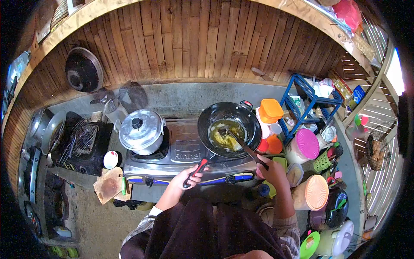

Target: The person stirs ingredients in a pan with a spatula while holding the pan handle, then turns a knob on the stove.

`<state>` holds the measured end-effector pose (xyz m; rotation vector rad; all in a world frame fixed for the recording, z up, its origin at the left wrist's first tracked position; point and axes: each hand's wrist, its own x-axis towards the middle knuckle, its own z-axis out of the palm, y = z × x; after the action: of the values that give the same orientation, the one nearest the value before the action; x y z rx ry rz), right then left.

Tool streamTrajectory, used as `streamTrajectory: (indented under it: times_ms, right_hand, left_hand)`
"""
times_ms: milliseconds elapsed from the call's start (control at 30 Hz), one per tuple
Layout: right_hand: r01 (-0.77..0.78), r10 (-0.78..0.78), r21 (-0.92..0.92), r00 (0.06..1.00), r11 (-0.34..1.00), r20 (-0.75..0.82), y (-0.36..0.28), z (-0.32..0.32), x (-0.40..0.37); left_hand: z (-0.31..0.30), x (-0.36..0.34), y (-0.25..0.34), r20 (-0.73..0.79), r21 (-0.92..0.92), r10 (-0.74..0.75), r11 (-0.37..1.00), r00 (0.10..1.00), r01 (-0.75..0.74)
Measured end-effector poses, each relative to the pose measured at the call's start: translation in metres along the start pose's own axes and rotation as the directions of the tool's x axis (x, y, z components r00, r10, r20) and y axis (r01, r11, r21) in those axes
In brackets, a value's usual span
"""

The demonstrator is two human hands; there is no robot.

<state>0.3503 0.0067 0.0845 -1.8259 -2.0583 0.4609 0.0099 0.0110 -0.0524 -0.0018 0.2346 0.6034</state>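
Observation:
A black wok [206, 125] sits on the right side of the gas stove, with yellowish oil [239, 127] and some pale food [223, 141] in it. My left hand [188, 176] is closed round the wok's long red-and-black handle [199, 168], in front of the stove. My right hand [272, 169] grips a dark-handled spatula [246, 147] from the right. The spatula slants down into the wok, and its blade rests in the oil near the middle. The blade is partly covered by oil and food.
The stove [185, 140] also bears a lidded aluminium pot [140, 131] on its left. Plastic containers crowd the right, including an orange box [271, 111] and a pink-lidded jar [306, 143]. A blue rack [308, 93] stands behind; a cutting board [108, 185] lies at left.

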Motion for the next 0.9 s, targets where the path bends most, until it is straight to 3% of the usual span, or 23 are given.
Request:
streamTrajectory:
  times_ms: [233,333,400,500,600,900]
  right_hand:
    - [0.047,-0.038,0.049,0.985,0.998,-0.168,0.016,0.040,0.027]
    - [-0.001,0.007,0.036,0.989,0.999,-0.150,0.012,0.027,0.021]
    - [-0.114,0.114,-0.038,0.993,0.993,-0.014,0.009,0.013,0.013]
    - [-0.038,0.038,-0.033,0.999,0.999,-0.009,0.012,-0.006,-0.004]
    - [-0.061,0.065,-0.126,0.998,0.990,0.023,-0.002,-0.031,-0.023]
    - [-0.098,0.104,-0.050,0.986,0.994,0.132,-0.002,-0.074,-0.059]
  left_hand:
    - [-0.002,0.000,0.000,0.014,-0.013,0.003,1.000,1.000,-0.003]
    - [-0.006,0.002,0.000,0.027,-0.026,0.000,1.000,1.000,0.001]
    - [-0.005,0.001,0.000,0.024,-0.026,0.002,1.000,1.000,-0.001]
    - [-0.004,0.001,0.000,0.026,-0.024,0.001,1.000,1.000,0.000]
    - [-0.003,0.001,0.000,0.025,-0.025,-0.009,1.000,1.000,0.009]
    - [0.004,-0.001,-0.001,0.018,-0.024,-0.012,1.000,1.000,0.013]
